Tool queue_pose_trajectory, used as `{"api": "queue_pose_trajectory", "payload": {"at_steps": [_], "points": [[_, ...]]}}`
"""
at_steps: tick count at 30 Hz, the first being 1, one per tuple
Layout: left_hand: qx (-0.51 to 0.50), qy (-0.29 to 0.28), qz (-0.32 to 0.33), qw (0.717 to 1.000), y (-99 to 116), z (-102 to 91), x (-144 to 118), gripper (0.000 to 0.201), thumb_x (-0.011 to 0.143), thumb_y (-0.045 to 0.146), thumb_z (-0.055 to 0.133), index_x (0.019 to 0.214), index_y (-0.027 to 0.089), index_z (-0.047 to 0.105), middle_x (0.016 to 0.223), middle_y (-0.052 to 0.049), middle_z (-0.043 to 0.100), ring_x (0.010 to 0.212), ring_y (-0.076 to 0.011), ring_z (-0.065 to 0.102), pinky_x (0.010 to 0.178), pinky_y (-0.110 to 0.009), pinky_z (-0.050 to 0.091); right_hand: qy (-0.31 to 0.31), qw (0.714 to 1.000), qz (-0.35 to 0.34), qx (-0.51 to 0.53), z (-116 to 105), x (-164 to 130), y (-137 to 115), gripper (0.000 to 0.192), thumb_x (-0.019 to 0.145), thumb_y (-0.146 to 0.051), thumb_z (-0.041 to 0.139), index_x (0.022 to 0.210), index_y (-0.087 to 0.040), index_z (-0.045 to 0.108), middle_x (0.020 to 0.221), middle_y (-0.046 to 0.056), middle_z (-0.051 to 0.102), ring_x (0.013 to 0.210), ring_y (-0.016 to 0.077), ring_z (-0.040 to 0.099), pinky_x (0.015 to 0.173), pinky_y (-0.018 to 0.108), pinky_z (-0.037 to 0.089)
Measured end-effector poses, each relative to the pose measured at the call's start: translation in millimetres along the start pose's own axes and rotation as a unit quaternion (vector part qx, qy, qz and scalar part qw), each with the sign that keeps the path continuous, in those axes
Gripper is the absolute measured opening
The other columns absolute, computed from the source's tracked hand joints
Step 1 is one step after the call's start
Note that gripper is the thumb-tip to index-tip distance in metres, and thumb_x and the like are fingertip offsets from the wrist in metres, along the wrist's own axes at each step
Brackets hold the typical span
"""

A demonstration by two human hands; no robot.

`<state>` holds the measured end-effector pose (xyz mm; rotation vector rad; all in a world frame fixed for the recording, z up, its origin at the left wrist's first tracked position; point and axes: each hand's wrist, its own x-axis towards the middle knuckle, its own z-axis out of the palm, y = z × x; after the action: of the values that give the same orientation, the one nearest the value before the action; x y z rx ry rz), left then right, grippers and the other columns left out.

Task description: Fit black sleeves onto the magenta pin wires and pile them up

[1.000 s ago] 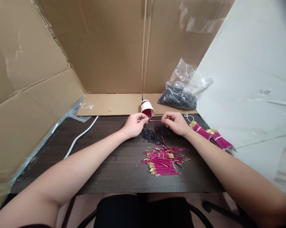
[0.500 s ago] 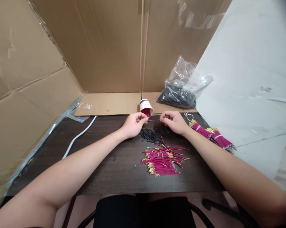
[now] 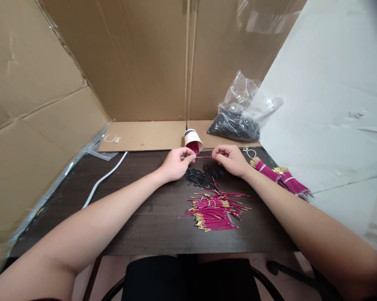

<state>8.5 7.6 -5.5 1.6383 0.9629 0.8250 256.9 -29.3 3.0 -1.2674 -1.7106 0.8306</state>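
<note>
A short magenta wire (image 3: pixel 206 157) with a gold tip spans the gap between my two hands. My right hand (image 3: pixel 229 159) pinches its right end between thumb and fingertips. My left hand (image 3: pixel 178 162) is closed in a pinch at the gold-tipped end; whatever lies between those fingertips is hidden. Just behind the left fingertips, a white paper cup (image 3: pixel 193 137) lies tipped on its side, its mouth toward me, with magenta wires inside. Below the hands is a loose heap of short black tubes (image 3: pixel 199 177). Nearer to me lies a pile of magenta wires (image 3: pixel 215 217) with gold ends.
Banded wire bundles (image 3: pixel 291 184) lie at the table's right edge. A clear bag of black tubes (image 3: pixel 235 125) stands at the back right. Rubber bands (image 3: pixel 110 138) rest on a cardboard strip (image 3: pixel 151 136). A white cable (image 3: pixel 103 179) crosses the left side. Cardboard walls (image 3: pixel 144 62) enclose the back and left.
Both hands stay almost in place, still pinching around the wire. The view has shifted very slightly; the cup, tubes and wire pile have not visibly moved.
</note>
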Motion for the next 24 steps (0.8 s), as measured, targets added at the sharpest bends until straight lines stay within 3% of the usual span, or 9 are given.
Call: {"api": "queue_pose_trajectory", "payload": {"at_steps": [24], "points": [[0.016, 0.002, 0.006, 1.000, -2.8, 0.8, -0.4, 0.005, 0.100, 0.017, 0.073, 0.100, 0.013, 0.075, 0.087, -0.008, 0.078, 0.069, -0.0132, 0.063, 0.073, -0.030, 0.053, -0.007, 0.999, -0.016, -0.028, 5.4, -3.0, 0.6, 0.026, 0.084, -0.041, 0.066, 0.079, -0.017, 0.073, 0.068, 0.002, 0.064, 0.060, 0.0142, 0.053, 0.061, 0.031, 0.041]]}}
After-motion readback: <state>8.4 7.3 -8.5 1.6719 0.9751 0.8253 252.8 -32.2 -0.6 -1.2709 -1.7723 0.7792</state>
